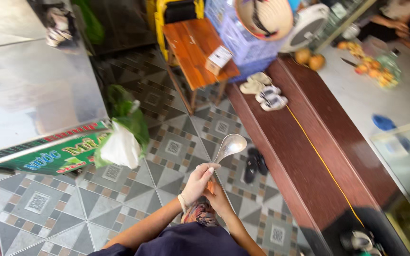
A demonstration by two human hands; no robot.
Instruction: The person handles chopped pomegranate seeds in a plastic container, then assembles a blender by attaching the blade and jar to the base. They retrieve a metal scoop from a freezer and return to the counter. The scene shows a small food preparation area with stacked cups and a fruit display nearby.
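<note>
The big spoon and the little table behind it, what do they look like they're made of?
The spoon, held by the left hand with the right hand beneath, looks like polished metal: silvery with a bright sheen on its bowl. The small table seems to be varnished wood: reddish-brown planks with visible grain and slim legs. Neither is certain from this view.

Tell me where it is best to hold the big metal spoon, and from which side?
Grip the metal spoon by its narrow handle, near the lower end, coming from below. The wide bowl points up and away, and both the left hand and the right hand meet at that handle end.
</note>
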